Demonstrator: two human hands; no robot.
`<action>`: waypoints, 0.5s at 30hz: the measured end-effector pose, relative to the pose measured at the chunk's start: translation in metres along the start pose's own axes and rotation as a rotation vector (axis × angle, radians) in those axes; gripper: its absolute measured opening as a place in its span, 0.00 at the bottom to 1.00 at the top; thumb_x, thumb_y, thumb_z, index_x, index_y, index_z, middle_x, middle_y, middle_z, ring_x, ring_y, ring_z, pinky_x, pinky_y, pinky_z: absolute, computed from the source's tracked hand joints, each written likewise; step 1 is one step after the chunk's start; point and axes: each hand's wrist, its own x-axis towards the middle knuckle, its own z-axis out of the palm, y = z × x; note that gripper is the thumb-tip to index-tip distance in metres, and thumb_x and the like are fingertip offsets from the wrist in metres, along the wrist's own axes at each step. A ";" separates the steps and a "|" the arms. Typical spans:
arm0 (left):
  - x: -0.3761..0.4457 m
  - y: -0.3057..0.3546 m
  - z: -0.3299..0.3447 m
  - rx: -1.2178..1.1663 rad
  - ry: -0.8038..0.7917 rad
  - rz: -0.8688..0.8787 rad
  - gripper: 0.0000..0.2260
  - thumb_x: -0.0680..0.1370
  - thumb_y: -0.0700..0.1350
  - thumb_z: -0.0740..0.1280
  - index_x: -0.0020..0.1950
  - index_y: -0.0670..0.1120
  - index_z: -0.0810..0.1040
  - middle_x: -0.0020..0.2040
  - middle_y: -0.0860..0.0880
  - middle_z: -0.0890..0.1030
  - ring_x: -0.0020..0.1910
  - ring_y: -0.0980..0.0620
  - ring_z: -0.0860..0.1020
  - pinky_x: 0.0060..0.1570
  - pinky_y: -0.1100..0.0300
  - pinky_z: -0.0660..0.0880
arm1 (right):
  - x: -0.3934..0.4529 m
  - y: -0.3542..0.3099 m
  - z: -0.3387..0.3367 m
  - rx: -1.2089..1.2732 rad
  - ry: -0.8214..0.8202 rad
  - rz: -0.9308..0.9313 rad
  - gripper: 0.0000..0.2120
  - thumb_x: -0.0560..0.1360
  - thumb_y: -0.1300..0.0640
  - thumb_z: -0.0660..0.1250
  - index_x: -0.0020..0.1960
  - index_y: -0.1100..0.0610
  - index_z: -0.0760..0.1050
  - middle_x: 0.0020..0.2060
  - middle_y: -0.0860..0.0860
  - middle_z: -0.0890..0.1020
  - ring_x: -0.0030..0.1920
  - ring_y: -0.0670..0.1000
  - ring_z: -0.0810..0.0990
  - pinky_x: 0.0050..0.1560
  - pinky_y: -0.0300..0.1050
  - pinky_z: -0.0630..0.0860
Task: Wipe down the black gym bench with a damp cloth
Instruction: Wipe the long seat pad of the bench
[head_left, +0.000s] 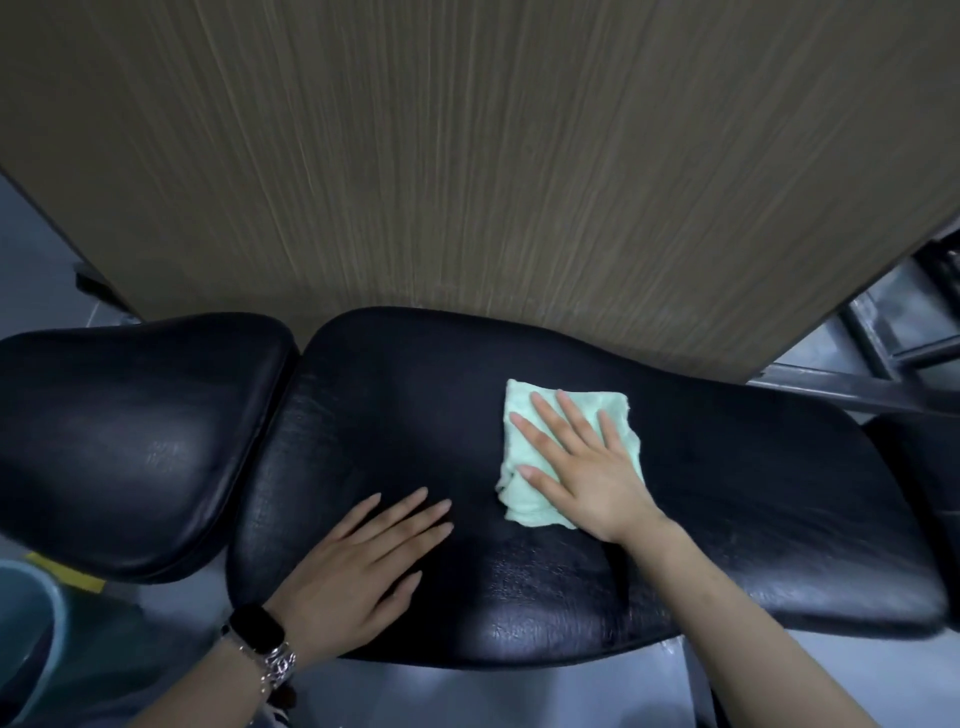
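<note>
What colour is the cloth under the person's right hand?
Pale mint green. The cloth lies on the black bench, clearest in the head view.

The black padded vinyl desk (727, 519) carries a folded pale green terry cloth (566, 415) lying flat under the right hand (587, 467). The left hand (358, 571) rests flat on the padding, just left of the cloth.
</note>
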 end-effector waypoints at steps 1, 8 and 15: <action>0.000 0.000 -0.001 0.002 -0.002 -0.002 0.22 0.82 0.53 0.45 0.73 0.50 0.66 0.75 0.54 0.61 0.75 0.54 0.57 0.68 0.50 0.57 | -0.007 0.010 0.000 -0.005 0.004 0.013 0.31 0.72 0.29 0.31 0.74 0.34 0.38 0.75 0.37 0.36 0.73 0.43 0.29 0.69 0.48 0.27; 0.001 0.002 -0.003 -0.016 0.000 -0.007 0.22 0.82 0.54 0.46 0.73 0.50 0.66 0.75 0.55 0.61 0.75 0.53 0.57 0.69 0.51 0.56 | -0.050 0.065 -0.006 0.008 0.015 0.119 0.35 0.69 0.26 0.26 0.73 0.35 0.39 0.74 0.35 0.38 0.74 0.41 0.31 0.73 0.50 0.34; 0.015 0.010 0.000 -0.023 0.018 -0.012 0.23 0.78 0.53 0.56 0.73 0.50 0.66 0.75 0.55 0.61 0.75 0.54 0.56 0.69 0.50 0.54 | -0.040 0.045 -0.003 0.001 0.015 0.190 0.36 0.65 0.26 0.22 0.72 0.34 0.33 0.75 0.37 0.36 0.73 0.43 0.29 0.72 0.54 0.34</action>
